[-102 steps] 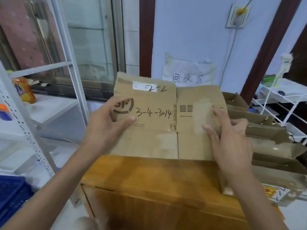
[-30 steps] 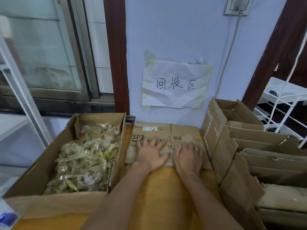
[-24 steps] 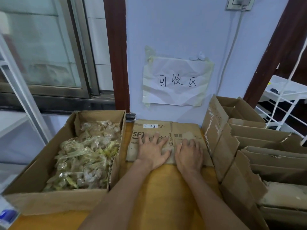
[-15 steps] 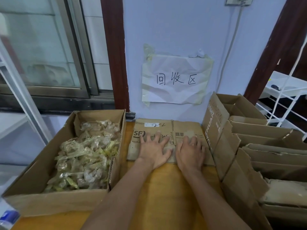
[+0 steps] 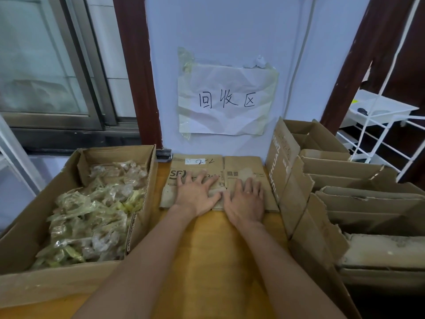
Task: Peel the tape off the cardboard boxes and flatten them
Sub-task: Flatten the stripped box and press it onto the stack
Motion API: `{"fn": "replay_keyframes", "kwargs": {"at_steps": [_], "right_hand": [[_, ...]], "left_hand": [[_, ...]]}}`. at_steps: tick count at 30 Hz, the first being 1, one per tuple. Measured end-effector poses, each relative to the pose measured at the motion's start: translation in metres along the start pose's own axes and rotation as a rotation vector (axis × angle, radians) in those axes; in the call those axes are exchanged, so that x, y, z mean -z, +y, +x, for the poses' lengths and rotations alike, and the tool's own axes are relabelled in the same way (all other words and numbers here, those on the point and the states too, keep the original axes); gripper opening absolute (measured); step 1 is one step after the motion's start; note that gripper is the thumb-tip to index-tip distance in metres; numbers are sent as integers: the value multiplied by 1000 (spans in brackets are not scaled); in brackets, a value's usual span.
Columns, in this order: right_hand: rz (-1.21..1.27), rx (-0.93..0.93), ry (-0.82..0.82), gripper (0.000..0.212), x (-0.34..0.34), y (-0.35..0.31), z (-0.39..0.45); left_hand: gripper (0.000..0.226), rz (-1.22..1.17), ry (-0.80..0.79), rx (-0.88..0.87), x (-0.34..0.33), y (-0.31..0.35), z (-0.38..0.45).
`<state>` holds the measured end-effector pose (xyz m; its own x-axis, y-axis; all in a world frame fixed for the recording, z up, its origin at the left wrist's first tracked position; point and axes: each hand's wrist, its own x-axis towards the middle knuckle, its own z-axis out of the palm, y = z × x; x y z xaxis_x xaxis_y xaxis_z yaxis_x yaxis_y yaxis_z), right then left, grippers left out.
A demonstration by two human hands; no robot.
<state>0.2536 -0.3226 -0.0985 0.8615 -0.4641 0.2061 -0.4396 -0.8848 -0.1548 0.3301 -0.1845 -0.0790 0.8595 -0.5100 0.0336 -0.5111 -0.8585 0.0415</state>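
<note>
A flattened brown cardboard box [image 5: 241, 165] with black print and handwriting lies on the wooden table top [image 5: 207, 249], against the wall. My left hand [image 5: 197, 194] presses flat on its left half, fingers spread. My right hand [image 5: 247, 200] presses flat on its right half, beside the left one. Both palms cover the middle of the box.
An open cardboard box [image 5: 142, 203] at the left holds a heap of crumpled peeled tape [image 5: 92, 210]. At the right stand several open cardboard boxes [image 5: 299, 192] in a row. A paper sign [image 5: 226, 100] is taped to the wall. A white wire rack [image 5: 379, 125] stands far right.
Earlier I held the flattened box up in both hands; it now lies on the table under both palms. Over the last second the hands have barely moved.
</note>
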Motion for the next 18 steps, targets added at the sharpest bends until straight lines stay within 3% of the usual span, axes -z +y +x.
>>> {"fn": "replay_keyframes", "kwargs": {"at_steps": [5, 9, 12, 18], "right_hand": [[-11, -2, -5, 79, -1, 0, 1], [0, -7, 3, 79, 2, -1, 0], [-17, -5, -15, 76, 3, -1, 0], [-36, -13, -86, 68, 2, -3, 5]], "left_hand": [[69, 7, 31, 6, -5, 0, 3], [66, 16, 229, 84, -7, 4, -3], [65, -52, 131, 197, -11, 5, -6], [84, -67, -93, 183, -6, -1, 6]]}}
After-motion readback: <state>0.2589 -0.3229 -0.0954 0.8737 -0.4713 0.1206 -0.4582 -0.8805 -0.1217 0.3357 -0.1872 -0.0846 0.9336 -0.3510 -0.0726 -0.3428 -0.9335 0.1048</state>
